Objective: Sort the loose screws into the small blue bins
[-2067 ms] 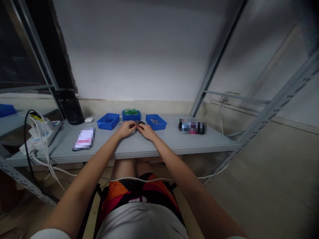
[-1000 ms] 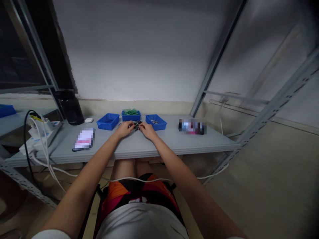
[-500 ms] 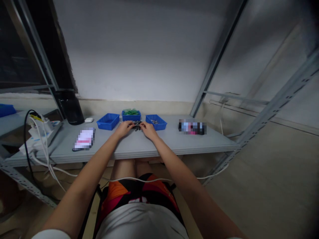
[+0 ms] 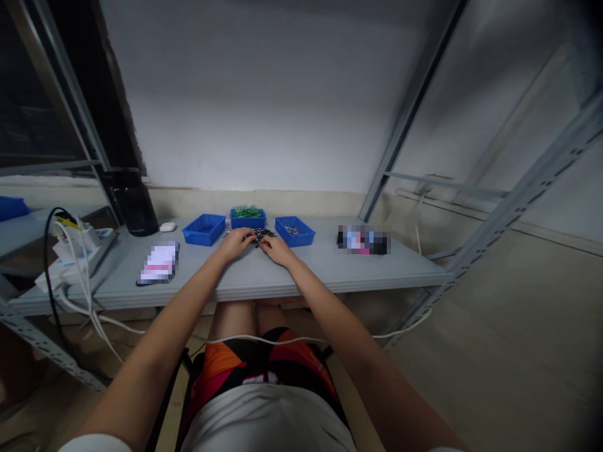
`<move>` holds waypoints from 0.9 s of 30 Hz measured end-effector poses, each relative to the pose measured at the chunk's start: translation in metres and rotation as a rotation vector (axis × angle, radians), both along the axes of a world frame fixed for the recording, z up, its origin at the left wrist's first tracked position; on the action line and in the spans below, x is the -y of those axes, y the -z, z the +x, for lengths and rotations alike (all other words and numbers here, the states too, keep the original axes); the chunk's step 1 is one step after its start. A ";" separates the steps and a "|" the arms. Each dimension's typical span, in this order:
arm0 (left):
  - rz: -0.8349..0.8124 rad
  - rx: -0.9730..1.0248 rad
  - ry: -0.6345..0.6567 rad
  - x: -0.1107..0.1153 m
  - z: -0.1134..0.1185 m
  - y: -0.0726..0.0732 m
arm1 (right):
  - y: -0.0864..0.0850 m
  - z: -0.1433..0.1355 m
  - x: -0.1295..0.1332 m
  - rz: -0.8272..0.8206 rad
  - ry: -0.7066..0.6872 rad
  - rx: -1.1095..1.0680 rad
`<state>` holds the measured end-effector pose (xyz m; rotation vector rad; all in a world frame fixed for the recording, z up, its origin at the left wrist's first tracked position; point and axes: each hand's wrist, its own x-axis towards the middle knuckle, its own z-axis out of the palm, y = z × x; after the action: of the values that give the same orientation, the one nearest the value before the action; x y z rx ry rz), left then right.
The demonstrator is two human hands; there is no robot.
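My left hand (image 4: 238, 242) and my right hand (image 4: 277, 248) rest on the grey shelf top (image 4: 264, 270), fingertips at a small heap of dark metal parts (image 4: 260, 233). The pieces are too small to tell what each hand pinches. Behind the heap stand three blue trays: an empty-looking one (image 4: 204, 228) at the left, a middle one (image 4: 247, 217) with green pieces, and a right one (image 4: 294, 230) with small metal bits.
A blurred flat object (image 4: 159, 262) lies left of my hands, another blurred object (image 4: 363, 241) to the right. A power strip with white cables (image 4: 70, 254), a dark cylinder (image 4: 134, 210) and a small white case (image 4: 167, 226) sit at the left. Metal rack posts (image 4: 513, 204) stand at the right.
My right hand drew back a little toward me from the heap; my left hand stayed at the heap, fingers shifting slightly. Nothing else moved.
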<state>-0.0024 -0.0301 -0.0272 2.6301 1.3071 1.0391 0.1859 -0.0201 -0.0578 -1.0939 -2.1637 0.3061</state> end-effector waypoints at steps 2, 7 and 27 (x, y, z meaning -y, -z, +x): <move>0.003 0.001 0.012 0.000 0.000 0.000 | 0.001 0.000 -0.001 0.009 -0.002 0.006; -0.002 0.034 0.008 -0.001 0.000 0.000 | 0.001 -0.001 0.000 0.016 0.007 0.000; -0.183 0.003 0.123 -0.010 -0.004 0.012 | -0.011 -0.002 0.006 0.072 0.017 -0.218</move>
<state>-0.0068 -0.0199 -0.0390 2.5350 1.1612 0.8626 0.1836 -0.0265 -0.0469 -0.9911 -1.9567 0.3219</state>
